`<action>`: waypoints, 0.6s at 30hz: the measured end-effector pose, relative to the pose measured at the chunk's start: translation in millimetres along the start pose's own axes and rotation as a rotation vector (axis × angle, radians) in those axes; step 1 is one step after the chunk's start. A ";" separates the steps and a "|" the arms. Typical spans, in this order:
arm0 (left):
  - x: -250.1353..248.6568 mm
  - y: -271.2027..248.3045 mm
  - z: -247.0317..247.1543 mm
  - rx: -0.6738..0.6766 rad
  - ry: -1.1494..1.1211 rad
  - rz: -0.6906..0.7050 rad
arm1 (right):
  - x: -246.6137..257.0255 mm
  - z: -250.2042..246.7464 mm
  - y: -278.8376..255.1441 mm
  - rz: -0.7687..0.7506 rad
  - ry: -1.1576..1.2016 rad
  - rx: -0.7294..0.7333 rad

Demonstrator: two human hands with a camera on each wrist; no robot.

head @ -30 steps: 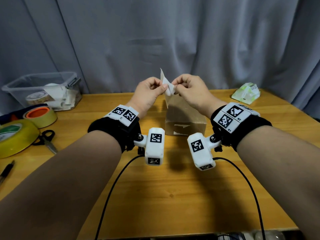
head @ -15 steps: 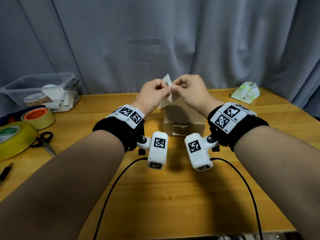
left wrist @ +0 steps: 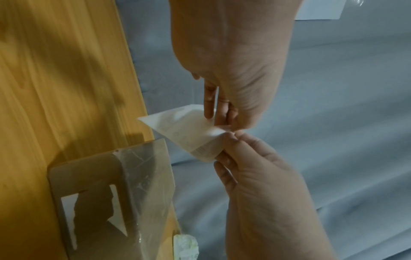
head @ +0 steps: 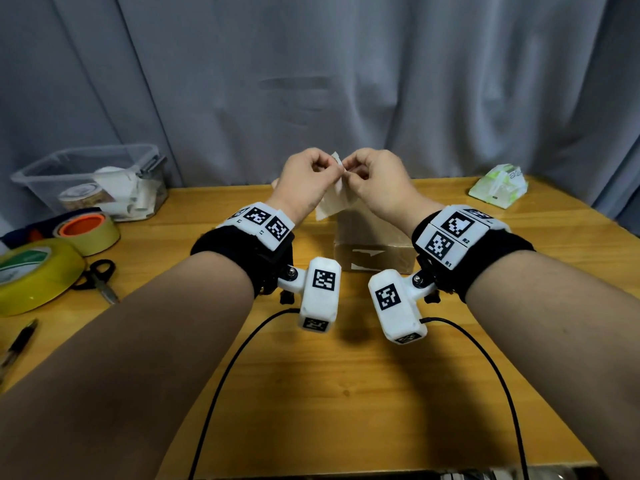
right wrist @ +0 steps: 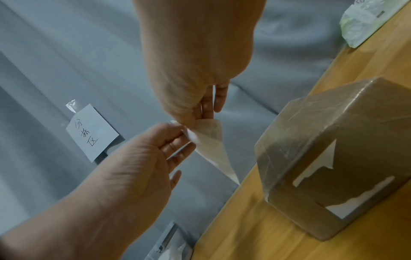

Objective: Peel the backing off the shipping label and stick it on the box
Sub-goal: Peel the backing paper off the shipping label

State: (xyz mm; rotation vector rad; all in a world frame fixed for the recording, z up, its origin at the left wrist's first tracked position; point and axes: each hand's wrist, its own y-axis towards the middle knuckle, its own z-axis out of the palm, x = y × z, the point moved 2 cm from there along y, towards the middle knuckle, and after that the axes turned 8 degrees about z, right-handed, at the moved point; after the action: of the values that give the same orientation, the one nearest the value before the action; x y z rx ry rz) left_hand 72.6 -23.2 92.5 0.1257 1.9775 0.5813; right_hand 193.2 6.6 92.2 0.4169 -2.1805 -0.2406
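A small white shipping label [head: 334, 202] hangs between my hands above the box, its free corner pointing down. My left hand [head: 330, 171] and right hand [head: 349, 173] both pinch its upper corner with thumb and fingertips, knuckles almost touching. The left wrist view shows faint print on the label [left wrist: 184, 130] with my left hand [left wrist: 222, 114] and right hand [left wrist: 231, 139] at one corner. In the right wrist view two thin layers seem to part at the pinched corner of the label [right wrist: 211, 146]. The brown taped cardboard box [head: 374, 251] stands on the table just below and behind my hands.
At the back left stand a clear plastic bin [head: 90, 178], two tape rolls [head: 86, 233] [head: 31, 271], scissors [head: 100, 278] and a pen [head: 17, 341]. A green tissue pack [head: 498, 185] lies back right. A handwritten note [right wrist: 91, 133] is taped to the grey curtain.
The label stood up between my fingers a second ago; now most of it hangs below them. Both hands have drawn closer together at its top corner.
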 end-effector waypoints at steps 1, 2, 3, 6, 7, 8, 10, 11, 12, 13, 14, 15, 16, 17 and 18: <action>1.3 1.1 -0.4 0.007 0.019 0.001 | 0.6 -0.8 -0.9 0.004 0.002 -0.003; 3.0 1.7 -0.2 0.016 0.034 -0.004 | 0.7 -1.5 -2.0 0.012 0.005 -0.007; 4.7 1.9 0.5 0.023 0.047 -0.013 | 0.6 -2.5 -3.0 0.021 0.010 -0.014; 6.6 0.7 2.8 0.027 0.089 -0.034 | 1.1 -4.7 -6.6 0.040 0.017 -0.027; 6.8 0.7 3.4 0.027 0.098 -0.038 | 1.6 -4.7 -7.4 0.038 0.012 -0.030; 6.9 0.6 4.0 0.029 0.105 -0.043 | 2.0 -4.6 -7.9 0.034 0.004 -0.031; 5.5 0.4 4.1 0.036 0.125 -0.051 | 3.0 -4.4 -7.9 0.023 -0.011 -0.028; 5.1 0.7 4.1 0.039 0.143 -0.054 | 3.1 -4.8 -7.3 0.022 -0.017 -0.025; 4.7 1.1 3.9 0.039 0.158 -0.056 | 3.1 -5.2 -6.9 0.027 -0.020 -0.025; 4.8 2.0 3.9 0.037 0.167 -0.056 | 2.9 -6.0 -6.3 0.033 -0.018 -0.029; 5.1 2.8 3.6 0.034 0.177 -0.058 | 2.5 -6.6 -5.9 0.039 -0.016 -0.036; 5.8 3.6 3.5 0.032 0.188 -0.058 | 2.1 -6.6 -5.9 0.038 -0.011 -0.045; 5.4 4.5 3.0 0.031 0.197 -0.059 | 2.2 -6.4 -5.4 0.038 -0.006 -0.054; 6.5 4.8 3.2 0.034 0.203 -0.060 | 1.5 -5.2 -5.8 0.044 0.006 -0.060; 6.6 4.8 3.1 0.035 0.207 -0.060 | 1.6 -4.5 -5.8 0.056 0.021 -0.064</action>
State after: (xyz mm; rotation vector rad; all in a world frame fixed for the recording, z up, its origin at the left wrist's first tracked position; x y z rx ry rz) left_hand 71.4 -15.7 88.2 0.0283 2.1843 0.5392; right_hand 197.1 0.5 94.2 0.3207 -2.1543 -0.2730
